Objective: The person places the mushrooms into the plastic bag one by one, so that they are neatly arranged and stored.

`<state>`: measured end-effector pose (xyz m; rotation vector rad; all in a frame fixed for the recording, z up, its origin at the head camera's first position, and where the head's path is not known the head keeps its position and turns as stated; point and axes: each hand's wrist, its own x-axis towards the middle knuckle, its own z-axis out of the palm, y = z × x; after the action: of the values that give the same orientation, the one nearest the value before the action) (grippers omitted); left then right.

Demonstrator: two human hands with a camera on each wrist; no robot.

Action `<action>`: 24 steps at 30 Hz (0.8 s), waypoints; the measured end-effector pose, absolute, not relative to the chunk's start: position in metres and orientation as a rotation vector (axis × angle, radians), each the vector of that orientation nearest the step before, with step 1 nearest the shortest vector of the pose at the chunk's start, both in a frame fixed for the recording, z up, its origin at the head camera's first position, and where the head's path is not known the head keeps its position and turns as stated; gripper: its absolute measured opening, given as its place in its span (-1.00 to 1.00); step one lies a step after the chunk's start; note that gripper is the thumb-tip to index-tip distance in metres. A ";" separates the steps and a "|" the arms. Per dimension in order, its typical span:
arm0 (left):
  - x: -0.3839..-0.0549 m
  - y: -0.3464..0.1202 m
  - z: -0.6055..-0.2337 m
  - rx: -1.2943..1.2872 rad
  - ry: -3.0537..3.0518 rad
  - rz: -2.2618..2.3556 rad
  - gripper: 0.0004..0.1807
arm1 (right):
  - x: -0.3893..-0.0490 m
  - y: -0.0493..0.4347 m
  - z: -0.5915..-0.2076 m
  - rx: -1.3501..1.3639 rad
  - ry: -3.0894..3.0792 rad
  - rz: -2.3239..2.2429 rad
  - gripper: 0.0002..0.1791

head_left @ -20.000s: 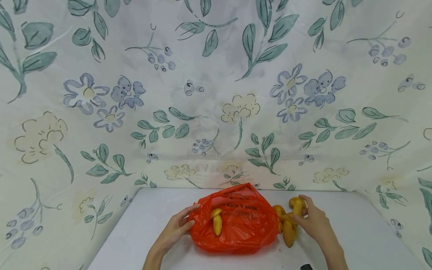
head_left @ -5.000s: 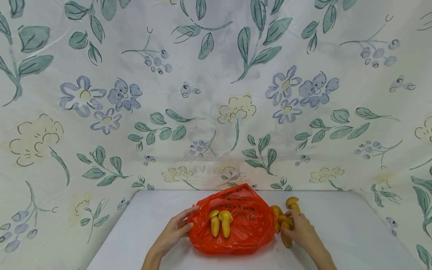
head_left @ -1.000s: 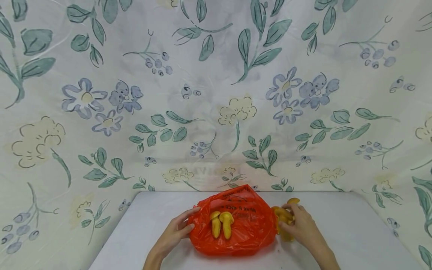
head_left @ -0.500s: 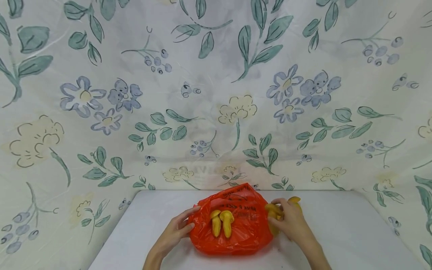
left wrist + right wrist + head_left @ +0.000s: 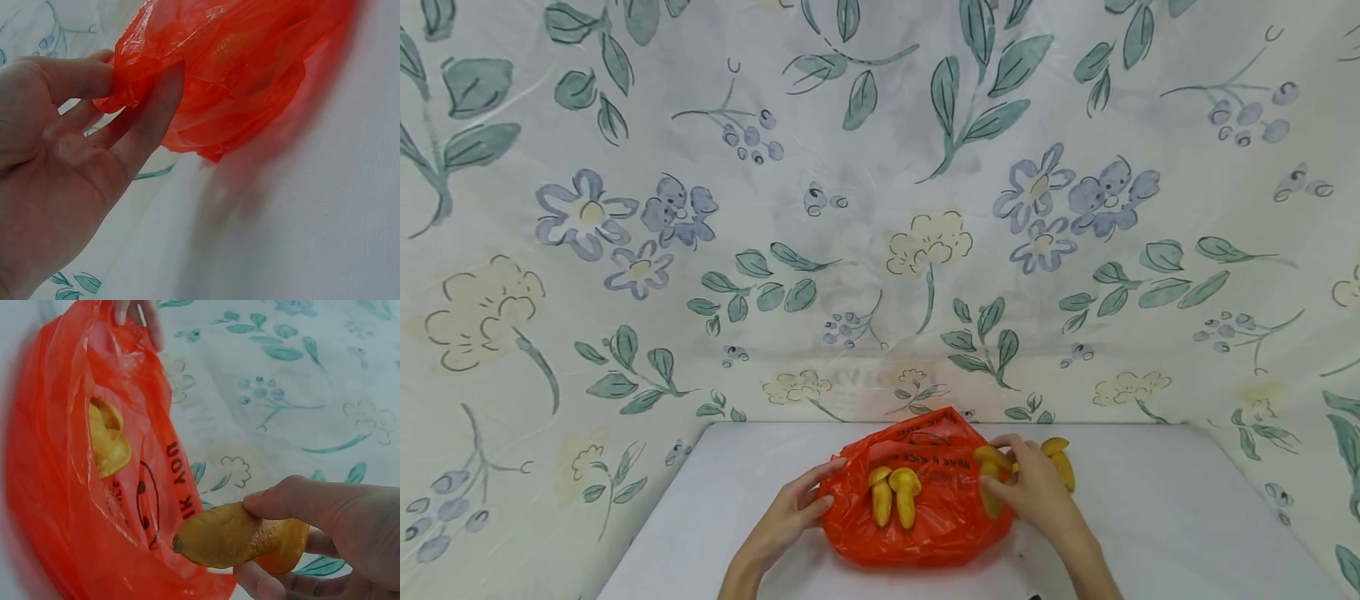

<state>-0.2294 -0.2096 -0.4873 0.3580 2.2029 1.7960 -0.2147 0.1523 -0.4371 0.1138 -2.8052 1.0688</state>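
A red plastic bag (image 5: 925, 533) with dark lettering lies on the white table, its mouth facing me. My left hand (image 5: 793, 500) pinches the bag's left edge between thumb and fingers; in the left wrist view the thin film (image 5: 219, 81) bunches at the fingertips. Two yellow mushrooms (image 5: 905, 498) lie side by side inside the bag. At the bag's right side my right hand (image 5: 1037, 483) holds another mushroom (image 5: 219, 534) between thumb and fingers, its stem end pointing into the bag in the right wrist view. The fingers partly hide its cap.
One more mushroom (image 5: 1060, 462) lies on the table beyond my right hand. A floral-patterned sheet (image 5: 850, 250) rises behind the table (image 5: 1180, 517). A small dark object (image 5: 1035, 597) just shows at the bottom edge.
Since 20 seconds ago, a second mushroom has joined the first in the bag. Over the last second my right hand has carried a mushroom left to the bag; my left hand has stayed put.
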 end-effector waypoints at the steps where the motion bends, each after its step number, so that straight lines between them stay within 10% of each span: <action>1: -0.230 -0.210 -0.487 0.358 2.203 1.798 -0.38 | -0.215 0.151 -0.437 0.114 -2.805 1.075 -0.46; 24: -0.229 -0.210 -0.486 0.348 2.201 1.805 -0.39 | -0.226 0.121 -0.442 0.133 -2.820 1.128 -0.44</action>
<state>-0.2291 -0.2096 -0.4863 0.3479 2.2008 1.8049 -0.2258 0.1215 -0.4418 0.1333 -2.8201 1.1285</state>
